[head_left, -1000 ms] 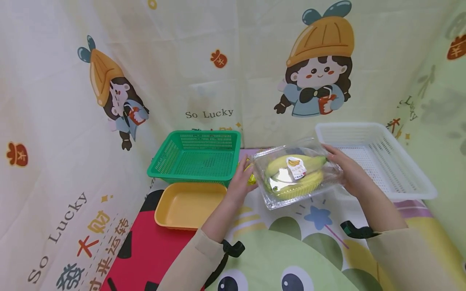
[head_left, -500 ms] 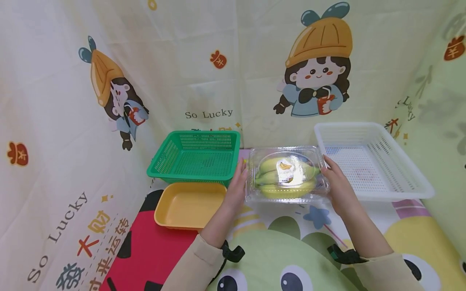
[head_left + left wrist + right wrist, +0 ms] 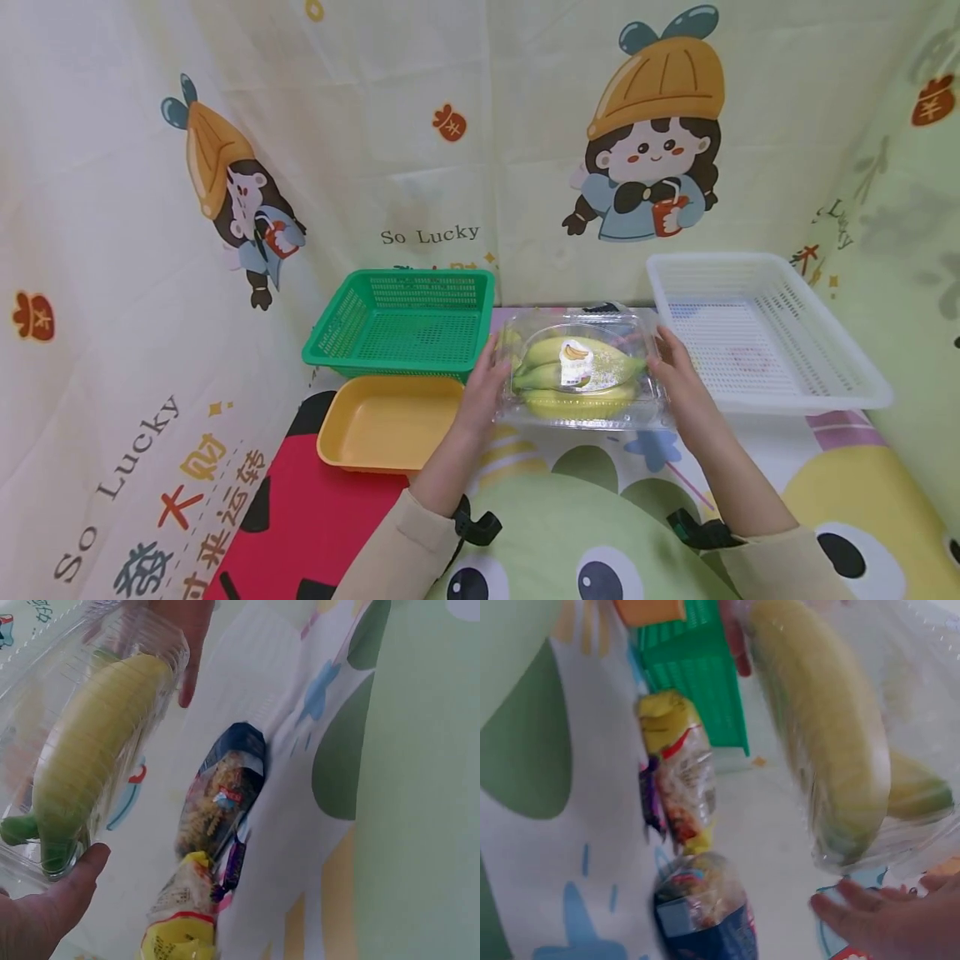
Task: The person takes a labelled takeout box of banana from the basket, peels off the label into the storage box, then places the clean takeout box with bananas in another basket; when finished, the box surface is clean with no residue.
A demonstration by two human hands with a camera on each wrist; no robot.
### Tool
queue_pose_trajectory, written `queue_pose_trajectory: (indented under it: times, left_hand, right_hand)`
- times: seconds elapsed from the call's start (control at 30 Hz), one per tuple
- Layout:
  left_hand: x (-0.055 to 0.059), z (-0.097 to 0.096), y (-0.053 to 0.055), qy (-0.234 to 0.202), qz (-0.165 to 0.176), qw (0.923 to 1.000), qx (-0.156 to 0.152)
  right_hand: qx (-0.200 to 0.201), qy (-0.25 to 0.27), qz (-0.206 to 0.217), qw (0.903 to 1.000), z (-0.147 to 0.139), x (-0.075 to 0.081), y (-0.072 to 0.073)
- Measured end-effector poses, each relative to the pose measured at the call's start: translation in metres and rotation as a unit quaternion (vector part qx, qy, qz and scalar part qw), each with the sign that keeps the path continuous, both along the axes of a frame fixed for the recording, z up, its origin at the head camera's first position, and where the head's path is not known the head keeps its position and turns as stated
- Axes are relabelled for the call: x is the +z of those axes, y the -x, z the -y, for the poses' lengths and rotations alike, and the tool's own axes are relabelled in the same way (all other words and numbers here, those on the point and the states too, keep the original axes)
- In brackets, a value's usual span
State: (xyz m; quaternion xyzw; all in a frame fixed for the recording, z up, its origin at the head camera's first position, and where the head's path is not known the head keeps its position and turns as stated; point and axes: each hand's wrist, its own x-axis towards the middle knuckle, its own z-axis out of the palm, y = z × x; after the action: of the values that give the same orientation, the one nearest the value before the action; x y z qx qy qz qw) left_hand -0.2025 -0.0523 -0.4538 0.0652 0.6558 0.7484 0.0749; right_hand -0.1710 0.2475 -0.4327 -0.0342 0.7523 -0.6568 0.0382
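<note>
Banana box (image 3: 585, 422), gripped at its ends by the left hand (image 3: 478, 392) and right hand (image 3: 682, 387), is above the snack bags (image 3: 225, 795), between the green basket (image 3: 405, 333) and white basket (image 3: 716, 337), its plastic probably light, slick and bendy, best supported at both ends without squeezing the bruisable fruit (image 3: 542, 380).
</note>
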Motion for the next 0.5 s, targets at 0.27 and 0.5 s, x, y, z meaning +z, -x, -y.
queue_pose_trajectory:
  times: [0.27, 0.5]
  left_hand:
    - [-0.017, 0.005, -0.011, 0.015, 0.030, 0.9993, -0.017]
    - [-0.037, 0.007, -0.019, 0.036, 0.025, 0.9990, -0.012]
  right_hand:
    - [0.006, 0.012, -0.029, 0.9995, 0.006, -0.027, 0.002]
    - [-0.021, -0.001, 0.001, 0.9998, 0.014, -0.045, -0.002]
